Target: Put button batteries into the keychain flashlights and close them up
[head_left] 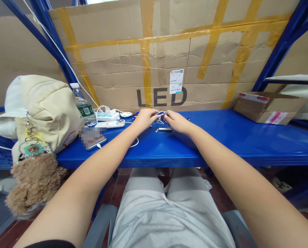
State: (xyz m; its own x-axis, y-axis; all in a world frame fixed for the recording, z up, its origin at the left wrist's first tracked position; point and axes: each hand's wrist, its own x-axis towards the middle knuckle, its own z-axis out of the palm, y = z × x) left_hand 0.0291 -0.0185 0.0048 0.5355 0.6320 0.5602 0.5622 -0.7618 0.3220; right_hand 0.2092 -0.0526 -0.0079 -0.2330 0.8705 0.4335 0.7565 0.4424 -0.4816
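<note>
At the far middle of the blue table, my left hand (pixel 146 118) and my right hand (pixel 176 121) meet at the fingertips. Both pinch a small shiny piece (pixel 160 113) with silver and bluish parts; its exact kind is too small to make out. Just below it shows a silver, loop-shaped metal clip (pixel 160 121); whether it hangs from the piece or lies on the table, I cannot tell. A short silver rod (pixel 165 129) lies on the table in front of the fingers. Small dark items beside my hands are partly hidden.
Left on the blue table (pixel 221 137) are a cream bag (pixel 45 106) with a brown plush charm (pixel 37 179), a water bottle (pixel 84 106), a white power strip (pixel 107 116), two phones and cables. An open carton (pixel 270 106) stands right. A large taped cardboard sheet (pixel 112 75) backs the table.
</note>
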